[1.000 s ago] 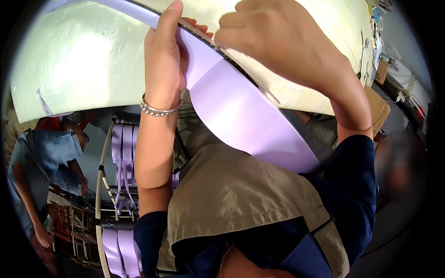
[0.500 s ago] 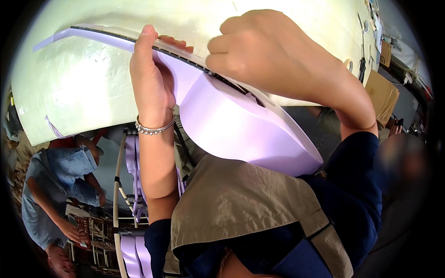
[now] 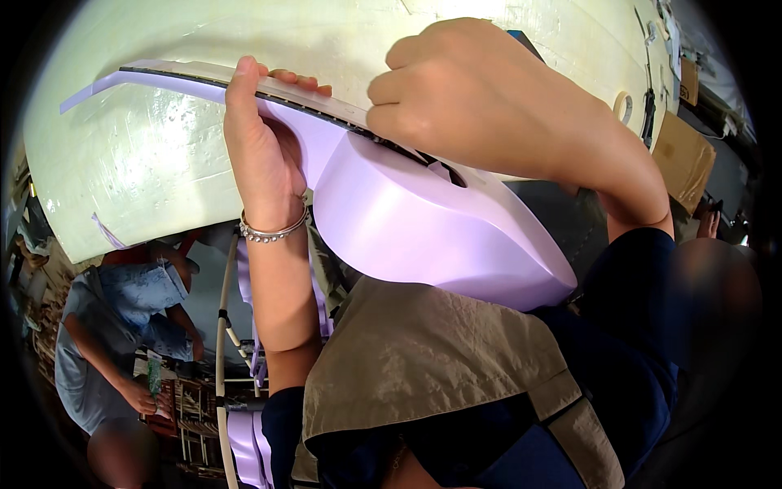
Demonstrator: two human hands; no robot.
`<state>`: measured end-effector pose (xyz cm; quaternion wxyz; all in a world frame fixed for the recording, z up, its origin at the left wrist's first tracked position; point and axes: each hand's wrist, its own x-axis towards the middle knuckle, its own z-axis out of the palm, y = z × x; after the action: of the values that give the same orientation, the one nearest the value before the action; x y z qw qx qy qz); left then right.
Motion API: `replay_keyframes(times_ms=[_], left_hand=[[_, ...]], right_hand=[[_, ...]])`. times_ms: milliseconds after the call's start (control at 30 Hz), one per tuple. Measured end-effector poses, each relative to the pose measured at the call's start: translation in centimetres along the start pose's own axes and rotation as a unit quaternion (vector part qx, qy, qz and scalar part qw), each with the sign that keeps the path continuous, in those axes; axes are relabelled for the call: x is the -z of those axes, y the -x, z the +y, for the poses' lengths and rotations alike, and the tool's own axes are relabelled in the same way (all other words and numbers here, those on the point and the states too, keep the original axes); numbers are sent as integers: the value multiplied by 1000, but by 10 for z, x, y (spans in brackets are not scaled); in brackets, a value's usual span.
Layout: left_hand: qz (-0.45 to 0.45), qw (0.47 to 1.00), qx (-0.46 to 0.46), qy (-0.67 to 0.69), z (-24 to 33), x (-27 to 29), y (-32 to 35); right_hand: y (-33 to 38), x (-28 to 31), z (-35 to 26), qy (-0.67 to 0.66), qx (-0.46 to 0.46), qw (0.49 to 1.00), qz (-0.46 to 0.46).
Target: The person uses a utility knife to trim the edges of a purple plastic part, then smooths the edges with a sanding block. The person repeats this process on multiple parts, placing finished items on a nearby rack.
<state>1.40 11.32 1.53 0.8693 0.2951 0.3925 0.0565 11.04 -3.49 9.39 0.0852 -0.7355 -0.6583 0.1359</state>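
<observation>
While both forearms rise from the near edge, the person's left hand [image 3: 265,155] grips the neck of a glossy lilac-painted, guitar-shaped wooden instrument [image 3: 440,232] held up close under the camera. Its thumb lies along the near side of the neck and its fingertips [image 3: 297,81] curl over the far edge, pressed together on the dark fingerboard strip [image 3: 204,79]. A silver beaded bracelet [image 3: 273,231] circles that wrist. The right hand [image 3: 481,106] sits to the right, where the neck meets the body, closed into a loose fist with the knuckles toward the camera; whether its fingertips pinch anything underneath cannot be told, since the hand hides them.

The instrument lies across the middle of the view, its thin neck running out to the far left and its rounded body bulging to the right, just above the person's khaki apron [image 3: 423,359] and dark blue sleeves.

Behind it spreads a pale cream curved surface [image 3: 138,171]. At the near left, another person in a light blue shirt [image 3: 122,301] bends beside a white rack [image 3: 221,326] that holds more lilac pieces [image 3: 244,432]. A brown cardboard box [image 3: 683,151] sits at the far right.
</observation>
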Motion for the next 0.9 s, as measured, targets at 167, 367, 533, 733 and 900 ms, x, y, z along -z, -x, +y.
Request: replay_keyframes(times_ms=[167,367,533,733,900], left_hand=[[6,1000,5,8,2,-1,1],[-4,1000,5,10,0,1,1],[-1,1000,2,3,0,1,2],[-13,1000,-3,5,0,0,2],[-14,1000,-2,1,0,2,1]], right_hand=[[-5,4,5,-4,5,999,34],[1,1,-1,-3,-2,1000,-2],[-1,4,1,-6,-1,999,47],[3,10,-3,32,2,999,13],[2,3,-4,47,1,997,55]])
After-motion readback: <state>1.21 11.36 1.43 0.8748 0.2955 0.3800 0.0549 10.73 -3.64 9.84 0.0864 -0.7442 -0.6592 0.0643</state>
